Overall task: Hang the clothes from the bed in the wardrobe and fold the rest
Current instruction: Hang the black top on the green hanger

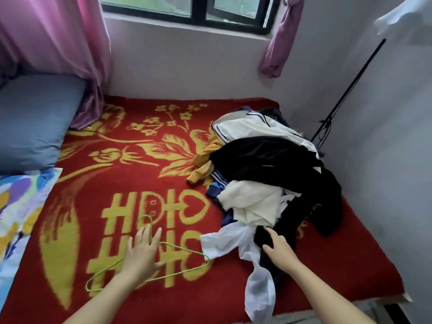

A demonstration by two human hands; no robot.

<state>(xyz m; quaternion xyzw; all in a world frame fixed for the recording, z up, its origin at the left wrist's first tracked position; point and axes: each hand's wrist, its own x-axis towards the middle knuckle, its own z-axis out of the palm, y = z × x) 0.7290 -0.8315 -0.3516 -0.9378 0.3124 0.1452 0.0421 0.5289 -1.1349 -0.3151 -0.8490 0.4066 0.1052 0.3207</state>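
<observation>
A heap of clothes [264, 164] lies on the right side of the bed: black, white, cream, yellow and striped blue pieces. A thin green wire hanger [182, 250] lies flat on the red and gold blanket [131, 183] at the near left. My left hand [142, 251] rests flat over the hanger's neck with fingers straight. My right hand [277, 245] grips a black garment [264, 237] at the heap's near end. Beside it a white garment [236, 244] trails toward the bed's front edge.
A blue pillow [35, 120] and a colourful quilt [18, 206] lie at the left. Pink curtains [58, 36] hang at the far left and by the window. A black stand [343, 94] leans against the right wall. White cloth [406, 22] hangs top right.
</observation>
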